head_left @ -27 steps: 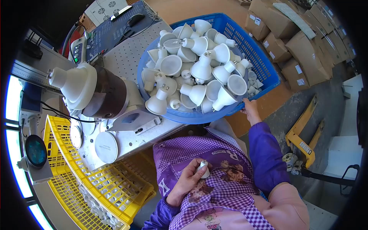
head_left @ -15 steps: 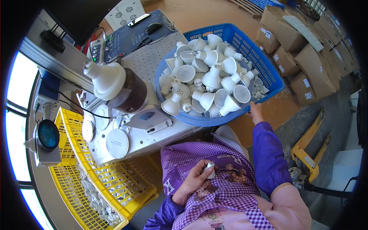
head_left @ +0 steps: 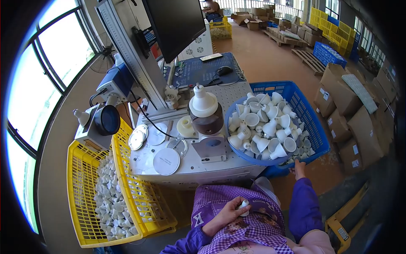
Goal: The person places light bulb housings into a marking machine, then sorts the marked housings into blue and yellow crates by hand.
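My left hand (head_left: pixel 229 213) rests over the apron and is closed around a small white lamp cup (head_left: pixel 244 207). On the right, my right hand (head_left: pixel 298 169) touches the near rim of the blue crate (head_left: pixel 312 127); its fingers are partly bent, and whether they grip the rim is unclear. A round blue basin (head_left: pixel 237 155), heaped with white lamp cups (head_left: pixel 270 128), sits at the table's right edge over the crate. One larger white lamp body (head_left: pixel 203 101) stands upright on the dark cylinder fixture (head_left: pixel 206 120).
Two yellow crates (head_left: pixel 122 169) stand at the left, with many white cups. A monitor (head_left: pixel 174 27), a mouse (head_left: pixel 224 70), round discs (head_left: pixel 166 161) and a marking machine (head_left: pixel 101 120) are around the bench. Cardboard boxes (head_left: pixel 338 118) and a yellow pallet jack (head_left: pixel 340 224) lie right. A person (head_left: pixel 212 9) sits far back.
The camera view has tilted up, so the bench, basin and hands appear lower and more of the room shows. My left hand still holds the cup; my right hand stays by the crate.
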The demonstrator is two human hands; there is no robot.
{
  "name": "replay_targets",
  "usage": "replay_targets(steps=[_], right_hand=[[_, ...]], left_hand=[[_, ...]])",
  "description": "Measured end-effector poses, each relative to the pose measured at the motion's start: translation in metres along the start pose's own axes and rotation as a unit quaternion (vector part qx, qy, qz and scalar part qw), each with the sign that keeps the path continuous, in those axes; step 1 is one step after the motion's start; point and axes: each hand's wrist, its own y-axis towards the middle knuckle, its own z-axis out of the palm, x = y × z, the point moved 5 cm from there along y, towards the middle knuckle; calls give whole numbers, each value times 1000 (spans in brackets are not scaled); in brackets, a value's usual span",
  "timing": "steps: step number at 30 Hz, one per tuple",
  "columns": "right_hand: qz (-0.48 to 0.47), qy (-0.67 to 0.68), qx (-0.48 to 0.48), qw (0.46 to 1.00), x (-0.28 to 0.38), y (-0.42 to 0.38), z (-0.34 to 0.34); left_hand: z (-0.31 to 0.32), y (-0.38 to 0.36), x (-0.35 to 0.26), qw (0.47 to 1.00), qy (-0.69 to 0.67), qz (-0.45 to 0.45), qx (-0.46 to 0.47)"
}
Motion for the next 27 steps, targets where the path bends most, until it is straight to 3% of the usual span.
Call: replay_targets(steps=[2,4,6,8,9,10,11,12,14,16,20,23,25,26,27], right_hand=[[11,-1,83,996,5,-10,2],[30,-9,73,997,11,-16,-9],[35,-145,104,983,27,-32,-21],[-12,-174,60,983,30,-26,-32],[-174,-274,-49,944,47,-24,-39],[-327,-364,-156,858,62,-30,-46],[-371,-339,-174,847,68,-28,-54],[-412,-315,-191,833,115,-75,-50],[-456,-119,-80,878,175,-134,-37],[-533,-38,1,845,215,-176,-15],[-602,-79,37,793,274,-234,19],[-606,-221,54,762,293,-254,53],[-600,-259,84,752,293,-249,66],[-590,-299,110,741,291,-246,74],[-582,-288,130,749,290,-245,77]], left_hand=[[0,-1,-2,1000,3,19,-4],[1,-7,-10,999,11,-5,-35],[2,-5,-11,999,-5,14,-36],[-2,-9,-17,993,-38,29,-104],[-2,-11,-22,990,-51,41,-128],[-2,-11,-22,990,-52,39,-122],[-4,-12,-23,987,-57,47,-139],[-6,-12,-22,984,-62,53,-157],[-5,-9,-20,983,-82,54,-156],[-7,-12,-24,977,-71,68,-191],[-7,-14,-32,974,-34,90,-206],[-13,-16,-46,961,40,130,-240],[-11,-18,-82,894,217,274,-279],[-11,-17,-97,892,216,275,-285],[-3,-21,-126,828,330,333,-309]])
